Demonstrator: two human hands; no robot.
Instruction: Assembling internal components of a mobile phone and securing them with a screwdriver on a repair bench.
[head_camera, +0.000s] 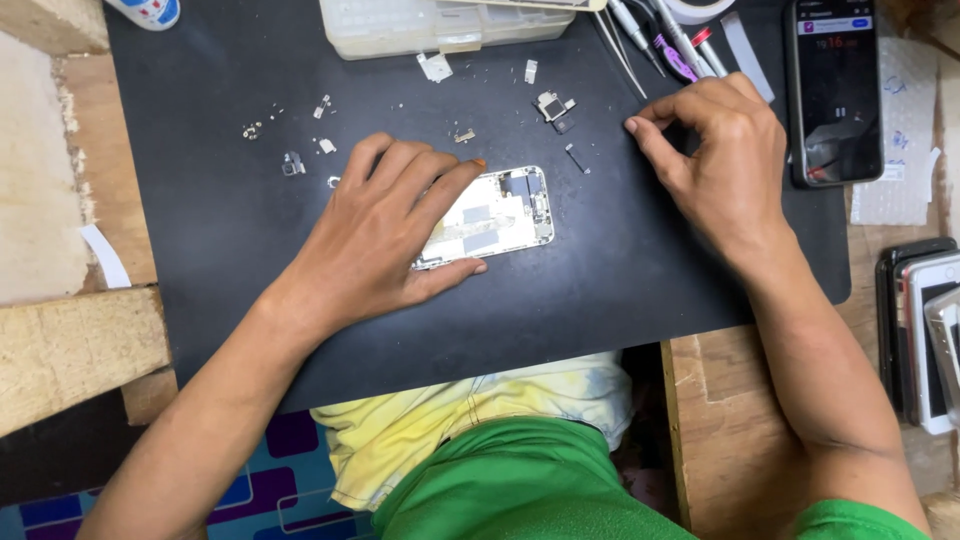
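Left hand (385, 225) flat on opened phone shell (495, 215), fingers spread over its left half, thumb along lower edge. Shell lying on black mat (620, 270), inner parts facing up. Right hand (720, 160) resting on mat right of shell, fingertips curled, near small black part (577, 158). Loose screws and brackets (300, 135) scattered above left hand. Tools (665, 40) at top edge; lit phone (833, 90) at right.

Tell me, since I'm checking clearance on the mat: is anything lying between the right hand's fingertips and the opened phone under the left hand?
Yes. A small dark loose part lies on the black mat between the right hand and the opened phone, which the left hand presses down. Another small part sits just above that gap.
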